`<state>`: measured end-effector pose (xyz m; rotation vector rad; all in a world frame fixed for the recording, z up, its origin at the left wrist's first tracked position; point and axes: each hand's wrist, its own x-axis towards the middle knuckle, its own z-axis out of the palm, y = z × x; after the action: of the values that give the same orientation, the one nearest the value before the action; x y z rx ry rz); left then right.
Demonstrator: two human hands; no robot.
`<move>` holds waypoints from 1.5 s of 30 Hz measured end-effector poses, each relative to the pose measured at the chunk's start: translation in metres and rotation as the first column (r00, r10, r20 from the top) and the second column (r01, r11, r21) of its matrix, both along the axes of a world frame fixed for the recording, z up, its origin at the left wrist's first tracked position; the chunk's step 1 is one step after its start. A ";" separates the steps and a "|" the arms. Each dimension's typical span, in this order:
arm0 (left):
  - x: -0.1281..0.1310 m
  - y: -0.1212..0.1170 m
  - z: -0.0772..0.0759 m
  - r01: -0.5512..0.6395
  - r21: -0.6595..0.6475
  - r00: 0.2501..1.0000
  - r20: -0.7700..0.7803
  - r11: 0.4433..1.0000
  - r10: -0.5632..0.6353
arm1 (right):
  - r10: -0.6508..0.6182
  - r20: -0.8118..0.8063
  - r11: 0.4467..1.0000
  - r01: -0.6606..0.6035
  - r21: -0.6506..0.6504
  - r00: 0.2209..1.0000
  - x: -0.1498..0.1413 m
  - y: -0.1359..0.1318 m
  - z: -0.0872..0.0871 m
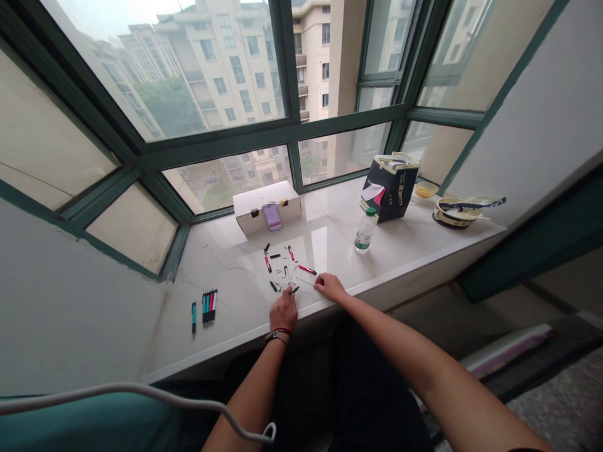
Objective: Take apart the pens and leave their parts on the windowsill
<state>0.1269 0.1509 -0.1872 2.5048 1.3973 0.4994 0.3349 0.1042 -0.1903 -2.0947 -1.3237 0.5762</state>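
My left hand (pixel 283 310) is closed at the near edge of the white sill, pinching a small dark pen part (pixel 294 290). Just beyond its fingertips lies a pale pen barrel with a black clip (pixel 286 272); whether the fingers touch it I cannot tell. To the right, my right hand (pixel 330 287) is closed on a thin pen refill (pixel 307 281) that points left. Around them lie red pen barrels (pixel 268 263), black grips (pixel 275 256) and tiny loose pieces. Another red barrel (pixel 308 270) rests just beyond my right fingertips.
Several assembled pens (pixel 210 307) lie at the left. At the back stands a white box (pixel 267 207) with a purple packet (pixel 272 217). A water bottle (pixel 364 232), a dark paper bag (pixel 391 188) and a bowl (pixel 455 215) stand right. A white cable (pixel 141 390) crosses the lower left.
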 end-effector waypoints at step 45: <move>-0.003 0.008 -0.020 0.214 0.065 0.962 0.162 0.975 -0.221 | -0.001 -0.683 0.964 -0.180 -0.194 0.730 -0.042 0.021 -0.001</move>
<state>0.1241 0.1594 -0.2070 2.5436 1.0456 0.6870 0.2929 0.1252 -0.1915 -1.7121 -0.9418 1.4605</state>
